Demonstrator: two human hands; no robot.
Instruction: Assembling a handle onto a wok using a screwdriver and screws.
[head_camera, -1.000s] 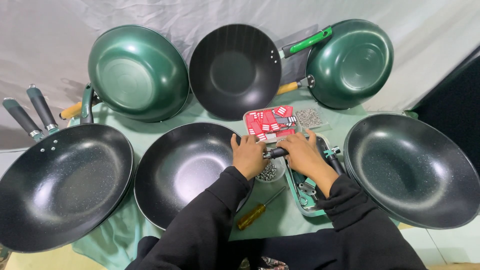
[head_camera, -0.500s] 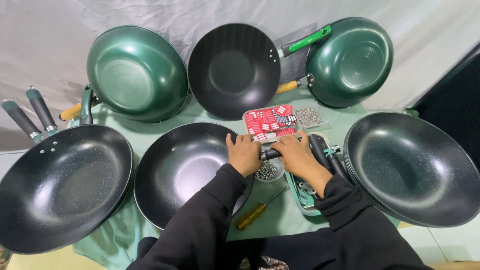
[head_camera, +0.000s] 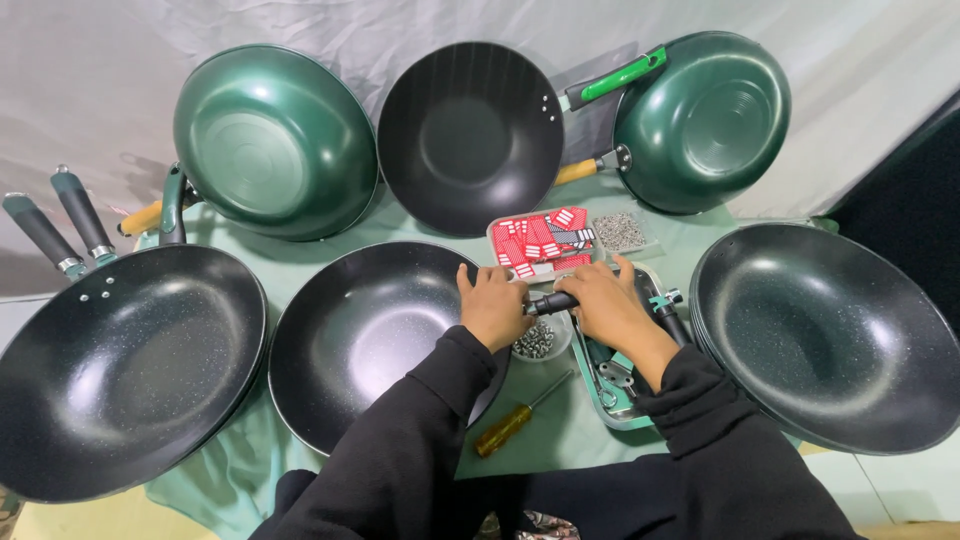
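**Two Hands Holding a Pan Handle at the Bench**

A person in black sleeves is standing at the bench (head_camera: 400, 225), which is wearing a pale green cloth. Both hands are meeting in the middle, over a black handle (head_camera: 553, 301).

The left hand (head_camera: 493, 305) is curling at the rim of the black pan (head_camera: 370, 335) in front, with its fingers bent down and touching the near end of the handle. The right hand (head_camera: 605, 303) is closing round the other end of the handle, at about 3 o'clock from the left hand.

Just under the hands a small clear bowl of shiny nuts (head_camera: 535, 341) is sitting. At 5 o'clock from the hands a green tray (head_camera: 610, 405) is lying with metal bits in it. A screwdriver with a yellow grip (head_camera: 510, 425) is lying at 6 o'clock, near the sleeves.

At 12 o'clock a red and white box (head_camera: 540, 238) is resting, and a little tub of screws (head_camera: 622, 231) is sitting just beside it.

Big pans are ringing the bench. A black one (head_camera: 120, 370) is lying at 9 o'clock and another black one (head_camera: 830, 335) at 3 o'clock. Two green ones (head_camera: 270, 140) (head_camera: 705, 115) and a dark one (head_camera: 468, 135) are leaning up at the back.
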